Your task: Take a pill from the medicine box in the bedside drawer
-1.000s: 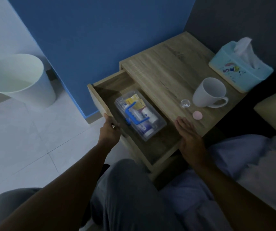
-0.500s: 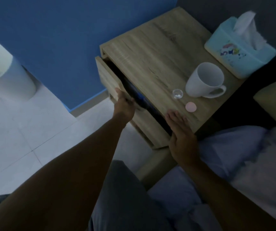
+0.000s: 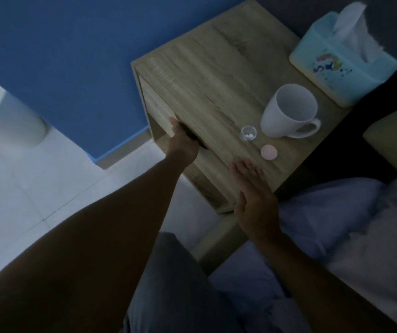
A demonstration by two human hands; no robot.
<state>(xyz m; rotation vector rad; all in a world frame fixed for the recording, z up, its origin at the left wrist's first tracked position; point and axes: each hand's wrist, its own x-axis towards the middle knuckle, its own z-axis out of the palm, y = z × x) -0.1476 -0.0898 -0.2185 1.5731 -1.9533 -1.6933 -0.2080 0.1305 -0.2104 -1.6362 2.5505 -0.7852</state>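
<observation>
The wooden bedside table point(image 3: 207, 75) has its drawer point(image 3: 156, 109) pushed in flush, so the medicine box inside is hidden. My left hand point(image 3: 183, 143) grips the drawer's top edge, fingers tucked into the gap under the tabletop. My right hand point(image 3: 252, 188) lies flat and open on the near corner of the tabletop. A tiny clear cup point(image 3: 248, 132) with white pills in it stands on the top, and a round pink lid point(image 3: 268, 152) lies just in front of it, a short way beyond my right fingertips.
A white mug point(image 3: 288, 111) stands beside the small cup. A light blue tissue box point(image 3: 341, 66) sits at the table's far right corner. A white bin point(image 3: 7, 116) is on the tiled floor at left. Bedding point(image 3: 336, 224) and my legs fill the foreground.
The drawer, open with the clear medicine box showing one second ago, has slid fully shut under my left hand. My right hand has stayed on the tabletop.
</observation>
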